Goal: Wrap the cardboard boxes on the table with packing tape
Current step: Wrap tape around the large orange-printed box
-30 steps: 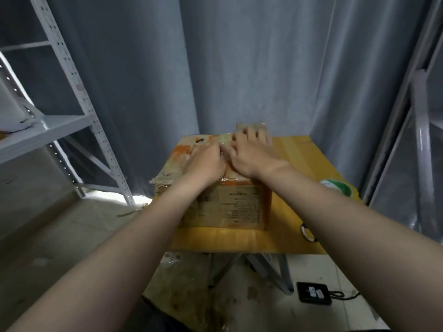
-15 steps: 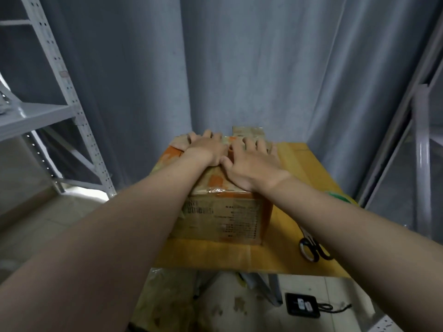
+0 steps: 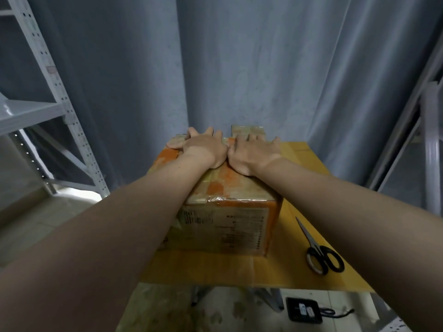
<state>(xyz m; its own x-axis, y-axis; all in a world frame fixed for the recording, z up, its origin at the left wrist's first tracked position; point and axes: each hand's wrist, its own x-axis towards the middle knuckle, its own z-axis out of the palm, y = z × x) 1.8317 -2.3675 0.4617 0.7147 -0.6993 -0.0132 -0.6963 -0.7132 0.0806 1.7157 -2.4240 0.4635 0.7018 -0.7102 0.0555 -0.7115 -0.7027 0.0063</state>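
Note:
A worn cardboard box with orange patches and shiny clear tape on it stands on the small yellow table. Both of my hands lie flat on its top near the far edge, side by side and touching. My left hand presses the far left part with spread fingers. My right hand presses the far right part, fingers straight. Behind the fingers, a second taped box peeks out at the table's back. No tape roll shows in this view.
Black-handled scissors lie on the table to the right of the box. Grey metal shelving stands at the left and a metal frame at the right. A grey curtain hangs behind. A black device with a cable lies on the floor.
Both hands slid forward along the box top toward its far edge, and the left hand opened from curled to flat. The view shifted, so the green-and-white roll at the right is out of sight.

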